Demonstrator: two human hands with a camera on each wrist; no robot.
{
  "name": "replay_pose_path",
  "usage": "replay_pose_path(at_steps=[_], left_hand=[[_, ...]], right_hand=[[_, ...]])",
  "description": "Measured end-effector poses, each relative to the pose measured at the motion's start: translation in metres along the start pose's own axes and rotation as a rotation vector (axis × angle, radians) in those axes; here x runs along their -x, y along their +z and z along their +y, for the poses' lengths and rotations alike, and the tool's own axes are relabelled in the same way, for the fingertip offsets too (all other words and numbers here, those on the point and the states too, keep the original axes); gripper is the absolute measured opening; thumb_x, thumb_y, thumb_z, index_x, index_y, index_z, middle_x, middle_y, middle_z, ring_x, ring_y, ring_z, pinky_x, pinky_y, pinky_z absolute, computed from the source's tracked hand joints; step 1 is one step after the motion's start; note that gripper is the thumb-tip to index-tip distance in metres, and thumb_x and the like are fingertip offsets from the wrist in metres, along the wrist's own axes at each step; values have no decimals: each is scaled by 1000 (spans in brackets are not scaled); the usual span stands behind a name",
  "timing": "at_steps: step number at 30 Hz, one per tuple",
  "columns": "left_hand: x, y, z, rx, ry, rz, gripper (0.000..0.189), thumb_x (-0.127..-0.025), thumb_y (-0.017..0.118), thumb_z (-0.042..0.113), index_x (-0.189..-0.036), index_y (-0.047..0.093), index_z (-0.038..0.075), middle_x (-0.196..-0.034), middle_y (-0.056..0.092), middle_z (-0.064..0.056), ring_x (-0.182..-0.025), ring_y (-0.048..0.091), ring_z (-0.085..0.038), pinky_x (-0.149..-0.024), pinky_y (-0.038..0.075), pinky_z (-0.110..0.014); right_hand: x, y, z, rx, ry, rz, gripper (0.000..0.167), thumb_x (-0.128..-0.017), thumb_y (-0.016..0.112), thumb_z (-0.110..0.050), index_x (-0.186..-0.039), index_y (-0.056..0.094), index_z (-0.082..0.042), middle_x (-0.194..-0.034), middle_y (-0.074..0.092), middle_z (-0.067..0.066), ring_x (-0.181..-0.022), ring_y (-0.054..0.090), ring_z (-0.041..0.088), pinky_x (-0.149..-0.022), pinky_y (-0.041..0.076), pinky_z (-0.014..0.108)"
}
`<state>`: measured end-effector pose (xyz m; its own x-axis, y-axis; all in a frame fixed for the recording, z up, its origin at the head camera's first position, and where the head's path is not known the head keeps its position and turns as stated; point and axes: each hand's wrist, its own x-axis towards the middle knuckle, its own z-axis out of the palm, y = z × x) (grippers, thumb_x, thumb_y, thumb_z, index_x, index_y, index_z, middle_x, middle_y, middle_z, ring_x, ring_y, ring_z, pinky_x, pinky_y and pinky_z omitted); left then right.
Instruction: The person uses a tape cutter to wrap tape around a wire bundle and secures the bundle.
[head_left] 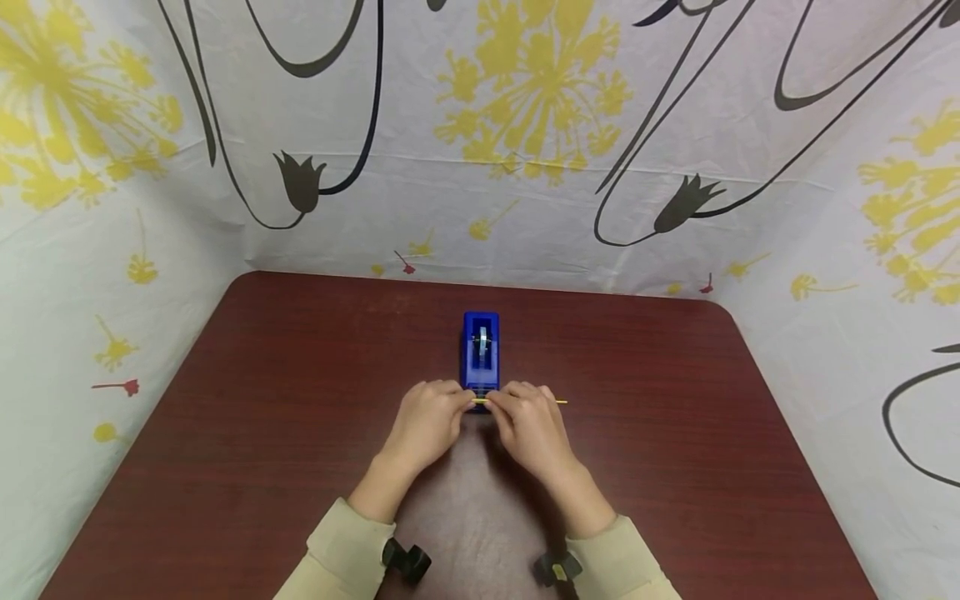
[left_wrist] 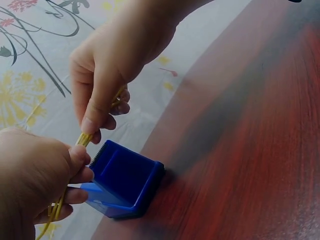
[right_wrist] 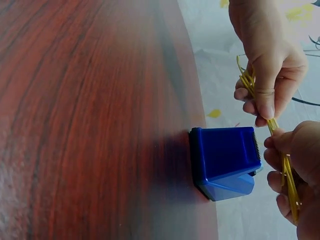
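Note:
A bundle of thin yellow strands [right_wrist: 291, 192] is stretched between both hands. My left hand [head_left: 427, 421] pinches one part of it between thumb and fingers. Close beside it, my right hand [head_left: 534, 427] pinches the bundle too, and a yellow end pokes out past its far side. Only a short length of the strands [left_wrist: 84, 139] shows between the two thumbs. Just beyond the fingertips stands a blue tape dispenser [head_left: 468, 358] with a roll of clear tape [head_left: 483, 342] in it. Its toothed cutting edge [right_wrist: 257, 145] lies close to the hands. Whether the strands touch it, I cannot tell.
The dispenser rests on a dark reddish-brown wooden table [head_left: 315, 358] with rounded far corners. White sheeting [head_left: 525, 233] printed with yellow and grey flowers surrounds the table at the back and both sides. Black devices [head_left: 407, 561] are strapped at both sleeve cuffs.

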<state>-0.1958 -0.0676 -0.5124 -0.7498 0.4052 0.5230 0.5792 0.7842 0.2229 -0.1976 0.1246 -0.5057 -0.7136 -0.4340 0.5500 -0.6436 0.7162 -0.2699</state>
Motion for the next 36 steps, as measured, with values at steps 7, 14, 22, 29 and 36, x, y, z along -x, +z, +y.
replay_pose_path(at_steps=[7,14,22,29,36], left_hand=[[2,4,0,9,21,106,4,-85,81,13,-88,79,12,-82,72,2,-70,63,-18,-61,47,-34],[3,7,-2,-14,52,169,6,-84,81,11,-91,80,12,-84,73,1,-70,63,-17,-61,45,-30],[4,11,-5,1,74,225,8,-83,80,8,-91,79,10,-84,73,0,-71,64,-19,-62,46,-32],[5,12,-5,5,67,235,8,-84,80,7,-91,80,10,-85,73,0,-72,64,-19,-63,47,-33],[6,12,-4,12,46,206,10,-83,81,6,-91,80,12,-86,74,1,-72,64,-18,-63,47,-32]], right_hand=[[-3,-2,-1,-28,53,-34,7,-93,73,-14,-89,78,-12,-81,70,-2,-73,65,18,-61,41,34],[-6,-5,-2,-54,121,-52,9,-95,71,-16,-92,78,-11,-82,72,0,-73,69,20,-64,51,42],[-8,-8,-1,-98,222,-105,10,-95,72,-18,-90,80,-14,-80,70,-3,-71,68,17,-65,52,42],[-12,-9,-6,-139,280,-175,12,-95,70,-17,-91,81,-14,-89,76,0,-82,71,19,-75,46,48],[-12,-7,-6,-147,296,-168,9,-93,73,-16,-90,81,-14,-87,75,0,-81,71,19,-76,46,49]])
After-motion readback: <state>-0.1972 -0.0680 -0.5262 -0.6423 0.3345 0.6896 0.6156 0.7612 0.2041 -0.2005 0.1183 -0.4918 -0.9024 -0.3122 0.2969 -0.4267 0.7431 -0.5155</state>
